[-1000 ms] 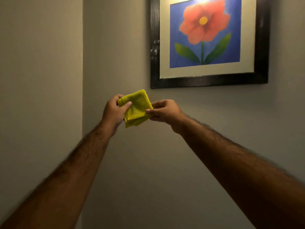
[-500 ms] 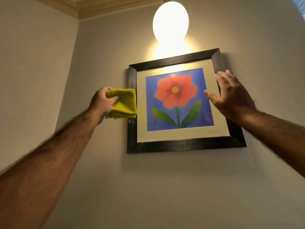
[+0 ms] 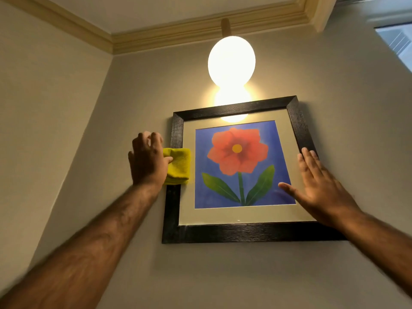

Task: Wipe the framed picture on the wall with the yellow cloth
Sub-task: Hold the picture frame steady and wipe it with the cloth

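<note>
A framed picture (image 3: 236,233) with a black frame, cream mat and a red flower on blue hangs on the wall ahead. My left hand (image 3: 148,162) holds the folded yellow cloth (image 3: 179,166) against the frame's left side, the cloth lapping over onto the mat. My right hand (image 3: 318,190) lies flat with fingers spread on the picture's right side, covering part of the mat and frame there.
A lit globe lamp (image 3: 231,60) hangs just above the frame's top edge. A side wall (image 3: 44,130) meets this wall in a corner at the left. Ceiling moulding (image 3: 178,34) runs along the top. A window (image 3: 399,41) shows at the upper right.
A second ago both hands held the cloth below the picture. The left hand has since carried it up onto the frame's left side, and the right hand settled flat on the right side.
</note>
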`<action>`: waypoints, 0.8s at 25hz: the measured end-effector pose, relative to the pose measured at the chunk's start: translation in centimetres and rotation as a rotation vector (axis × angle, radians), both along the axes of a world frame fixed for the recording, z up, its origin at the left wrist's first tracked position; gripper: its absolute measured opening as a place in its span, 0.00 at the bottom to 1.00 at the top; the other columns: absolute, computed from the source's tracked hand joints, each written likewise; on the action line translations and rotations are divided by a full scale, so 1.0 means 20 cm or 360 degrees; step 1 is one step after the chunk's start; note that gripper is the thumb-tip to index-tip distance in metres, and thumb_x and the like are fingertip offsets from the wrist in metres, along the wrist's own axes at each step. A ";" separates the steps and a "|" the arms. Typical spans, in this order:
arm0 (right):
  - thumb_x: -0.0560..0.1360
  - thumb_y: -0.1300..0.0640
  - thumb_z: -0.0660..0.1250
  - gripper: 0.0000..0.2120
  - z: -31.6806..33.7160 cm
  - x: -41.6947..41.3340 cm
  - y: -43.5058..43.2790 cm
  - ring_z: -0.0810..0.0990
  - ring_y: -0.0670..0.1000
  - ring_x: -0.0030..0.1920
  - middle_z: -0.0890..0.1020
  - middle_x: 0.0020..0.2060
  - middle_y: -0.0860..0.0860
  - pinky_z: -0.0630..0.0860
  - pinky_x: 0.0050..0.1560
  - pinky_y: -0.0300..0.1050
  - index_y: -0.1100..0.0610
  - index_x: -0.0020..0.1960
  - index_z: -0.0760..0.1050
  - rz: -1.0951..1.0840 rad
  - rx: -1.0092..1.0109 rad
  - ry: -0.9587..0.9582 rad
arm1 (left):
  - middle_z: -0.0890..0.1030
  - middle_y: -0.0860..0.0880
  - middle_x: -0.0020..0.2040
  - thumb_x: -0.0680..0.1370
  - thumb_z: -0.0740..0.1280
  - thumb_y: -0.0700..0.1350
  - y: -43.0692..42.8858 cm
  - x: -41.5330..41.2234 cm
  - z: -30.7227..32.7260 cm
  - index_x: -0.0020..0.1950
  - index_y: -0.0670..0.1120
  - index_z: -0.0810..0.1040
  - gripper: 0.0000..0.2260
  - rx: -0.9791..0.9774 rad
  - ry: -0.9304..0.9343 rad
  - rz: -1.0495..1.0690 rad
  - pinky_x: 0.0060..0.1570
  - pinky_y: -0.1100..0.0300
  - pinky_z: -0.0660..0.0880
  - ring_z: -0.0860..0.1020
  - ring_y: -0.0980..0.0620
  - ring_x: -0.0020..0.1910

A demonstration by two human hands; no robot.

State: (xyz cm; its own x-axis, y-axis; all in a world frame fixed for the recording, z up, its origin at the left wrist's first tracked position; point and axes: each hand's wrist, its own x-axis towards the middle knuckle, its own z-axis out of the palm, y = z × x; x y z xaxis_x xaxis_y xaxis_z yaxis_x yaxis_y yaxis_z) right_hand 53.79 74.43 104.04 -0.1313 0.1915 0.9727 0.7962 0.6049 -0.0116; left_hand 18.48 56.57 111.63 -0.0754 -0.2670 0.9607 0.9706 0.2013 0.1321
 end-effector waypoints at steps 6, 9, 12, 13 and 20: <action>0.72 0.22 0.37 0.52 -0.08 -0.03 0.11 0.40 0.48 0.83 0.42 0.83 0.51 0.48 0.82 0.51 0.58 0.82 0.42 -0.0109 0.0203 0.0062 | 0.81 0.38 0.64 0.81 0.63 0.46 0.16 -0.09 -0.18 0.66 0.39 0.78 0.17 -0.0318 0.0496 -0.0093 0.64 0.46 0.77 0.79 0.37 0.64; 0.72 0.22 0.38 0.53 -0.06 -0.03 0.13 0.44 0.51 0.83 0.45 0.83 0.54 0.51 0.81 0.54 0.60 0.82 0.45 -0.0136 0.0250 0.0065 | 0.61 0.43 0.81 0.81 0.52 0.64 0.20 -0.12 -0.46 0.80 0.42 0.60 0.34 -0.0492 0.0400 -0.0183 0.77 0.51 0.60 0.59 0.46 0.81; 0.72 0.22 0.39 0.53 -0.07 -0.04 0.14 0.44 0.51 0.83 0.45 0.83 0.54 0.50 0.82 0.54 0.61 0.82 0.44 -0.0155 0.0250 0.0065 | 0.55 0.47 0.83 0.80 0.48 0.69 0.21 -0.13 -0.79 0.82 0.45 0.53 0.38 -0.0561 0.0361 -0.0169 0.78 0.51 0.58 0.53 0.49 0.82; 0.72 0.23 0.39 0.53 -0.08 -0.04 0.14 0.44 0.51 0.83 0.44 0.83 0.54 0.50 0.82 0.54 0.60 0.82 0.44 -0.0153 0.0247 0.0066 | 0.54 0.47 0.83 0.80 0.48 0.69 0.21 -0.13 -0.90 0.82 0.45 0.53 0.38 -0.0581 0.0351 -0.0170 0.78 0.50 0.59 0.53 0.50 0.82; 0.72 0.22 0.38 0.53 -0.09 -0.05 0.11 0.42 0.50 0.83 0.43 0.83 0.53 0.46 0.81 0.50 0.59 0.82 0.42 -0.0113 0.0244 0.0089 | 0.56 0.44 0.82 0.79 0.48 0.71 0.21 -0.09 -0.88 0.81 0.41 0.55 0.41 -0.0604 0.0346 -0.0102 0.78 0.48 0.59 0.54 0.46 0.82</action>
State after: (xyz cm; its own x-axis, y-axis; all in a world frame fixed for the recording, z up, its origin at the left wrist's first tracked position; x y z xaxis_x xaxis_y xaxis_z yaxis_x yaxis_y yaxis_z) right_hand 52.86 76.72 102.34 -0.0676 0.0472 0.9966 0.8377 0.5453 0.0310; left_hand 16.69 60.71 93.97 0.1342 0.1062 0.9852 0.9798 0.1346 -0.1480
